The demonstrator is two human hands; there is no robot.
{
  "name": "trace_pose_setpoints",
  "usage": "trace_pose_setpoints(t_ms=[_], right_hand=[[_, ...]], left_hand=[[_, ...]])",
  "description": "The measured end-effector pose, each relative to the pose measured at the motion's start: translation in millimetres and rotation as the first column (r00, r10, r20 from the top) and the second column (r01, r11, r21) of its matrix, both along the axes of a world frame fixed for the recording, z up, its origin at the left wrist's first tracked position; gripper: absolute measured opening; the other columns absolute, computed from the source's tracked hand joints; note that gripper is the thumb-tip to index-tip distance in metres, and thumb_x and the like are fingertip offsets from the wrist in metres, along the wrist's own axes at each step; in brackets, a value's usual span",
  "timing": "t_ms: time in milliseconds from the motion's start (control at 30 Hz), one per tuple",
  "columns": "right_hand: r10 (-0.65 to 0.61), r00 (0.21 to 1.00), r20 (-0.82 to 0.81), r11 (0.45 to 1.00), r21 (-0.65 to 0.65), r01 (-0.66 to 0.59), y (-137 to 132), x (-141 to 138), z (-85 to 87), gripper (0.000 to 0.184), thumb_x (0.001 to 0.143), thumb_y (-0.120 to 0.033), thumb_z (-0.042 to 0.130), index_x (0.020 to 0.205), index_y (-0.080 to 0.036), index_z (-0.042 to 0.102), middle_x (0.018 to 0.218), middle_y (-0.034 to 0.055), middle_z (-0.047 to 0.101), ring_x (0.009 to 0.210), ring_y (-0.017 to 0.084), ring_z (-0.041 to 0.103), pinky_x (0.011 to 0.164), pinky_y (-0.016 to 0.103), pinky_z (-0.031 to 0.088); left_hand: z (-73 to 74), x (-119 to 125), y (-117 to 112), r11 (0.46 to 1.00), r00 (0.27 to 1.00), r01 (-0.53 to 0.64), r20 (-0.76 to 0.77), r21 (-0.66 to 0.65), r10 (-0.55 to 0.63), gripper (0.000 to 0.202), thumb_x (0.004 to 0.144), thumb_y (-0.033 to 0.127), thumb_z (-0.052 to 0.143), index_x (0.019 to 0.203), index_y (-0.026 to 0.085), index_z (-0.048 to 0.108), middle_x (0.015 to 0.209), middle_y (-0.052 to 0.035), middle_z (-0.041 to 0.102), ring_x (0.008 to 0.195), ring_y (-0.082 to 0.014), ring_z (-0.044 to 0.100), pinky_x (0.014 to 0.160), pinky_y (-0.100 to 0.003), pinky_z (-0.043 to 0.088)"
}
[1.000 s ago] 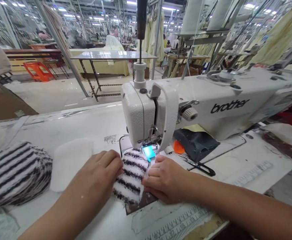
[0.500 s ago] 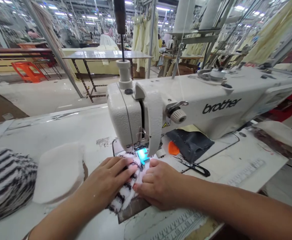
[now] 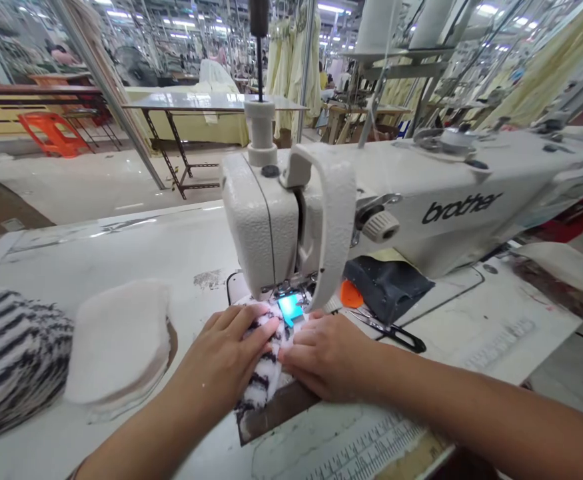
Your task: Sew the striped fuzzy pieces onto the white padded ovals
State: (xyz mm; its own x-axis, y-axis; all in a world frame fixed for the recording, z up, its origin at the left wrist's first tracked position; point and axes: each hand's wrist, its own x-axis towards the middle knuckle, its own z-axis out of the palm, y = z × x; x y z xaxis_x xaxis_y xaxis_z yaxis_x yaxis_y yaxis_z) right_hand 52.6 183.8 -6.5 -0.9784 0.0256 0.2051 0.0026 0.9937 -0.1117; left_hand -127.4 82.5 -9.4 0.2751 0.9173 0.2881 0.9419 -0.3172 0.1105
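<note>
A small black-and-white striped fuzzy piece (image 3: pixel 264 380) lies under the needle area of a white "brother" sewing machine (image 3: pixel 351 207). My left hand (image 3: pixel 226 357) rests on its left side with the fingers laid flat over the fabric. My right hand (image 3: pixel 324 353) presses its right edge, fingers curled together on the cloth just below the lit blue presser foot (image 3: pixel 290 308). The two hands nearly touch over the piece.
A stack of white round pads (image 3: pixel 118 347) and a pile of striped pieces (image 3: pixel 11 360) lie at left. Black scissors (image 3: pixel 396 331), an orange tab (image 3: pixel 350 295) and a dark cloth (image 3: pixel 388 283) sit behind my right hand. A printed ruler (image 3: pixel 366 450) runs along the table's front edge.
Both hands have closed in over the striped piece and pushed it further under the presser foot; the fabric now shows less between them. The view has shifted slightly.
</note>
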Motion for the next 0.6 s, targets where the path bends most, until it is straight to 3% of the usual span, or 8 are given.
trace_pose_setpoints(t_ms=[233,367,500,600], right_hand=[[-0.003,0.999,-0.04,1.0,-0.019,0.002,2,1,-0.2,0.017,0.087,-0.021,0.045,0.077,-0.017,0.057,0.067,-0.0005,0.061,0.062,0.014,0.051,0.063,0.03,0.027],[-0.028,0.999,-0.022,1.0,-0.013,0.027,5,1,2.4,0.018,0.087,-0.022,0.044,0.074,-0.017,0.055,0.064,-0.0011,0.058,0.057,0.012,0.048,0.06,0.028,0.026],[0.036,0.999,-0.038,0.999,0.017,-0.035,4,2,4.3,0.017,0.085,-0.021,0.044,0.074,-0.018,0.056,0.065,-0.0008,0.057,0.06,0.014,0.047,0.062,0.03,0.026],[0.119,0.988,-0.096,0.993,0.029,-0.116,0,2,5.3,0.018,0.084,-0.021,0.043,0.073,-0.018,0.057,0.063,-0.001,0.055,0.058,0.014,0.044,0.065,0.032,0.027]], left_hand=[[-3.1,7,-2,0.997,0.996,-0.072,0.055,-0.025,0.073,0.026,0.093,0.023,0.039,0.116,0.023,0.051,0.11,-0.0094,0.051,0.099,-0.0248,0.046,0.077,-0.038,0.042],[-2.9,10,-1,0.99,0.982,-0.138,0.125,-0.034,0.141,0.021,0.093,0.022,0.038,0.107,0.018,0.053,0.108,-0.0106,0.051,0.098,-0.0261,0.046,0.078,-0.043,0.043],[10.1,8,-1,0.988,0.98,-0.061,0.18,-0.14,0.086,0.021,0.092,0.02,0.035,0.094,0.016,0.056,0.11,-0.0118,0.051,0.099,-0.0265,0.047,0.079,-0.045,0.045],[19.2,3,-2,0.991,0.975,0.003,0.221,-0.132,0.027,0.023,0.09,0.017,0.036,0.1,0.018,0.056,0.109,-0.0098,0.053,0.101,-0.0242,0.049,0.083,-0.042,0.046]])
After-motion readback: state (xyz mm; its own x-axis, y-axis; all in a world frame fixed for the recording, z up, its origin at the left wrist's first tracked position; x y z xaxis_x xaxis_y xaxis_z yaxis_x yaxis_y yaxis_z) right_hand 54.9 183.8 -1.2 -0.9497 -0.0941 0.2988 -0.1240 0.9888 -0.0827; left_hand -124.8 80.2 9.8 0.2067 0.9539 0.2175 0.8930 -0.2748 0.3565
